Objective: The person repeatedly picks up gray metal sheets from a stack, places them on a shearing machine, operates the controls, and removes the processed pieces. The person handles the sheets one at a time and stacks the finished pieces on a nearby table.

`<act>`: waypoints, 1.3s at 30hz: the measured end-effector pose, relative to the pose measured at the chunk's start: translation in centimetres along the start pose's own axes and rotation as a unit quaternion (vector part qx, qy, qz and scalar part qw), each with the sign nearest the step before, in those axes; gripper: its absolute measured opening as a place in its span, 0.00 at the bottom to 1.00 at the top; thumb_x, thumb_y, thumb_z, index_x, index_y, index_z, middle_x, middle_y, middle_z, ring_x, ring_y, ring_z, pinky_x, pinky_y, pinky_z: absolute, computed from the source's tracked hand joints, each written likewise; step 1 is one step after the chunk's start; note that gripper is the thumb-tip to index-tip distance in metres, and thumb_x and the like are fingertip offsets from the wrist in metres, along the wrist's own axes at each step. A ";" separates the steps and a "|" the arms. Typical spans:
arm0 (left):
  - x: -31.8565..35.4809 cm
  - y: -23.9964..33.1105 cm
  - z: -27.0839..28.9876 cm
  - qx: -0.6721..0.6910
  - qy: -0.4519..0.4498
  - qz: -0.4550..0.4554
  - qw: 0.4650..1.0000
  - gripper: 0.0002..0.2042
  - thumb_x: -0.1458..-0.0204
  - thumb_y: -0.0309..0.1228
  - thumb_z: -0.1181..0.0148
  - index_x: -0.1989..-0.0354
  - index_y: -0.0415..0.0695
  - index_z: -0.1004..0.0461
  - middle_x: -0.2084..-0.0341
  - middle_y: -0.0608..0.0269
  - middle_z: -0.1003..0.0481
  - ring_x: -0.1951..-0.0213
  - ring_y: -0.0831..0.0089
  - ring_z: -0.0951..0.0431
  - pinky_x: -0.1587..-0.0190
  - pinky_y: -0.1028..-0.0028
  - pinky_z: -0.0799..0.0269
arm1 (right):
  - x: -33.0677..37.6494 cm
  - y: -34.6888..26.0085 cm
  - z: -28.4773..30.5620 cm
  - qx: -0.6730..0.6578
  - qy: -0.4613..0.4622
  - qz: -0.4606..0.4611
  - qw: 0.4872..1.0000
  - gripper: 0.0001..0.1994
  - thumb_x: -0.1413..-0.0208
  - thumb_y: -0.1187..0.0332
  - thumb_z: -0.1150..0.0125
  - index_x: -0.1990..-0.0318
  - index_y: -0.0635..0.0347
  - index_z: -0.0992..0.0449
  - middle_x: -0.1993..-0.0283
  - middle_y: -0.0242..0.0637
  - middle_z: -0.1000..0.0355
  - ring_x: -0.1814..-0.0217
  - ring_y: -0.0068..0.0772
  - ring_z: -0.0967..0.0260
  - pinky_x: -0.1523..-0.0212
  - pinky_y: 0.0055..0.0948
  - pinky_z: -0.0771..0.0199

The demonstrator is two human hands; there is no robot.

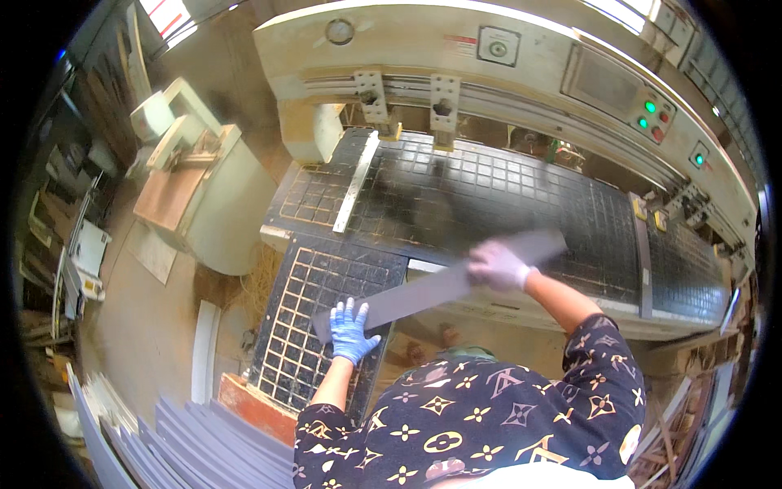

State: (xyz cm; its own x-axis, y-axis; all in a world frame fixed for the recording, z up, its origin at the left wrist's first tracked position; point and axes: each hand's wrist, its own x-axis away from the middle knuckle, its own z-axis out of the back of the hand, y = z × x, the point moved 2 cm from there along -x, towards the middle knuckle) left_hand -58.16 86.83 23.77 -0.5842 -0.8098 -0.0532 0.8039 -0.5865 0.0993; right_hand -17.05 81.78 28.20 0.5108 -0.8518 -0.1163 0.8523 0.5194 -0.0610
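A long, narrow grey board (419,295) slants across the front of the black gridded machine bed. Its far right end is smeared by motion. My left hand (350,332), in a blue-and-white glove, lies on the board's near left end with its fingers spread. Farther along, my right hand (498,266), in a pale glove, is wrapped over the board's edge. Motion blurs that hand somewhat, and the board hides part of its fingers. Under the left end sits a lower black grid table (301,314).
Beyond the board stretches the black machine bed (505,191), with a pale metal bar (356,183) across its left part. Above it spans a beige beam (391,41) with a control panel (652,118). Several grey boards (208,444) are stacked at lower left. A beige machine housing (216,196) stands left.
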 end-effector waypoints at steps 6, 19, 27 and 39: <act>1.0 -4.9 -5.0 0.017 -0.019 0.181 0.983 0.42 0.64 0.56 0.38 0.38 0.56 0.45 0.40 0.53 0.45 0.38 0.58 0.47 0.36 0.55 0.59 | -5.8 -1.9 3.0 -0.078 0.123 -0.186 0.972 0.26 0.61 0.58 0.36 0.50 0.49 0.32 0.42 0.48 0.41 0.38 0.52 0.47 0.40 0.45 0.46; -10.3 -4.3 -2.1 0.049 -0.024 0.360 0.931 0.35 0.59 0.55 0.39 0.40 0.68 0.41 0.41 0.55 0.43 0.40 0.57 0.42 0.38 0.55 0.53 | 7.9 -7.5 -4.3 -0.181 -0.037 -0.441 0.878 0.26 0.58 0.53 0.39 0.48 0.47 0.31 0.40 0.47 0.41 0.39 0.50 0.44 0.40 0.43 0.41; -13.6 -3.6 -2.2 0.043 -0.032 0.333 0.941 0.38 0.61 0.57 0.40 0.38 0.64 0.44 0.38 0.55 0.46 0.38 0.54 0.46 0.37 0.54 0.56 | 7.8 0.7 -1.3 -0.121 0.069 -0.457 0.878 0.26 0.58 0.56 0.40 0.48 0.49 0.30 0.40 0.52 0.42 0.39 0.53 0.45 0.40 0.44 0.42; 0.4 4.9 -2.4 0.197 0.136 0.251 0.938 0.31 0.65 0.41 0.33 0.48 0.51 0.32 0.41 0.45 0.44 0.39 0.46 0.48 0.39 0.54 0.50 | -15.5 24.7 26.8 0.309 0.250 -0.404 0.824 0.29 0.59 0.62 0.39 0.43 0.41 0.36 0.35 0.45 0.49 0.34 0.49 0.52 0.38 0.53 0.55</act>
State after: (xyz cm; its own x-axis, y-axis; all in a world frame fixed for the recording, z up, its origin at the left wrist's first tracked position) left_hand -54.15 83.62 21.82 -0.0488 -0.9878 -0.1481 0.8347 -0.1218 0.5371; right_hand -0.88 105.95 55.04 -0.2308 -0.6880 -0.6880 0.8643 -0.4697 0.1798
